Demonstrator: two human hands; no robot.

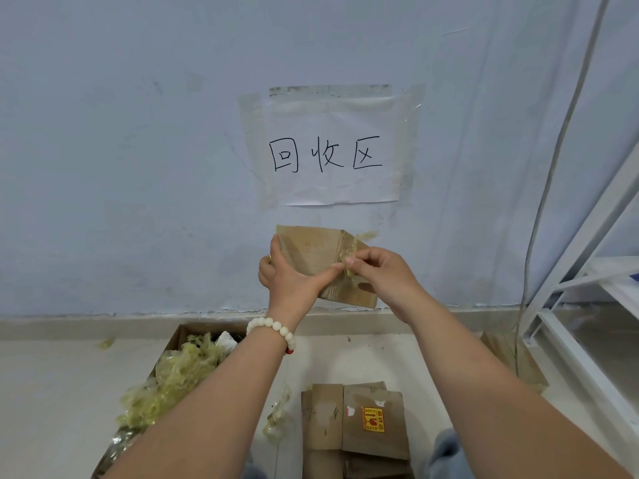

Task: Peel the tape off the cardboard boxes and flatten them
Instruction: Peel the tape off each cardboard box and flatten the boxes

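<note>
A small brown cardboard box (313, 252), covered in clear yellowish tape, is held up in front of the wall. My left hand (288, 276) grips its left side, thumb stretched across the front face. My right hand (382, 273) pinches a crumpled strip of tape (350, 258) at the box's right edge, lifted partly off the cardboard. A loose tape end sticks out past the top right corner. On the floor below lies a pile of flattened cardboard boxes (356, 426), one with a red and yellow sticker.
An open cardboard box (178, 338) at lower left is full of crumpled peeled tape (173, 382). A paper sign (332, 150) is taped to the wall. A white metal shelf frame (567, 305) and a cable stand at right. More tape scraps lie on the floor.
</note>
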